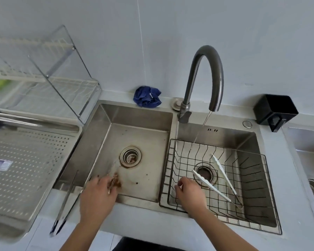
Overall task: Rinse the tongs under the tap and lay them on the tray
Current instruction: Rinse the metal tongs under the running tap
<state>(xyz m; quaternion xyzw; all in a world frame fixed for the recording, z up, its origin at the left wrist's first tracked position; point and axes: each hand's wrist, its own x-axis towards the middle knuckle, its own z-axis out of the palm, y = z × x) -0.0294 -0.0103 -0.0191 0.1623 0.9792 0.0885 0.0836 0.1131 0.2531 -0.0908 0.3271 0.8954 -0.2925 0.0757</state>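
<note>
Brown-stained metal tongs [113, 178] are in the left basin [143, 134], blurred, with my left hand [98, 194] shut on them near the front wall. White-tipped tongs [223, 173] lie spread open in the wire basket [252, 180] in the right basin. Just left of their nearer arm, my right hand [188, 192] hovers with fingers curled and apart, holding nothing. The tap [207, 57] runs a thin stream [206, 120] into the right basin. The perforated steel tray [25, 160] sits on the counter at the left.
Long tongs with dark blue tips [67, 201] lie on the counter between tray and sink. A clear dish rack [49, 75] stands behind the tray. A blue cloth [147, 96] lies by the wall and a black box [275, 109] stands at the right.
</note>
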